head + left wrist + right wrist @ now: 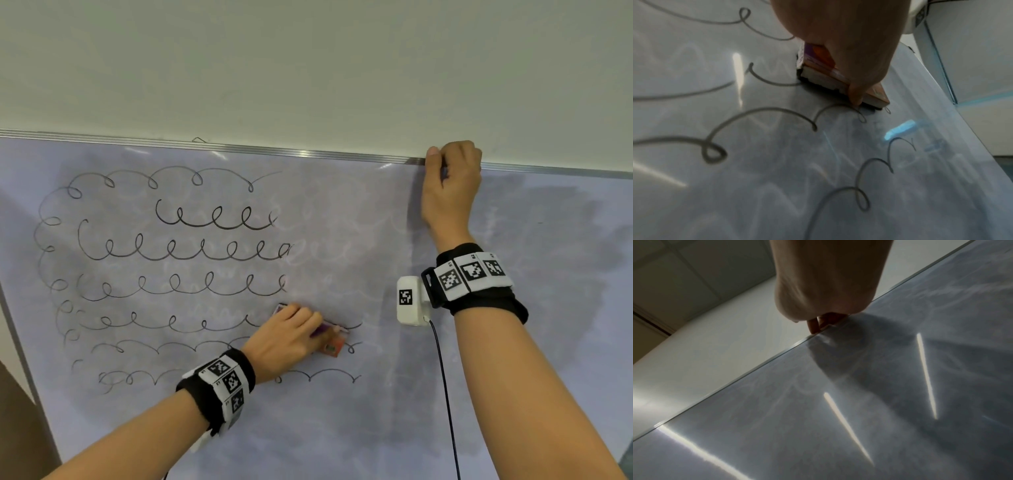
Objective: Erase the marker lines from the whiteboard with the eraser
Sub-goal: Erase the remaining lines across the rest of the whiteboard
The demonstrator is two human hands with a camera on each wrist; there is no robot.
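The whiteboard (342,428) carries several rows of looping black marker lines (185,251) on its left half; its right half is smeared grey with faint traces. My left hand (287,337) grips an orange and purple eraser (330,344) and presses its dark felt flat on the board over a lower row of loops. In the left wrist view the eraser (824,73) sits under the fingers with marker lines (764,116) just beside it. My right hand (450,181) curls over the board's metal top edge (274,152); its fingertips (813,327) hook the top edge (735,384).
A pale wall (308,68) rises above the board. The board's left frame (20,346) slants down at the far left. A white wrist camera (411,301) with a black cable (445,394) hangs off my right wrist, close to the board.
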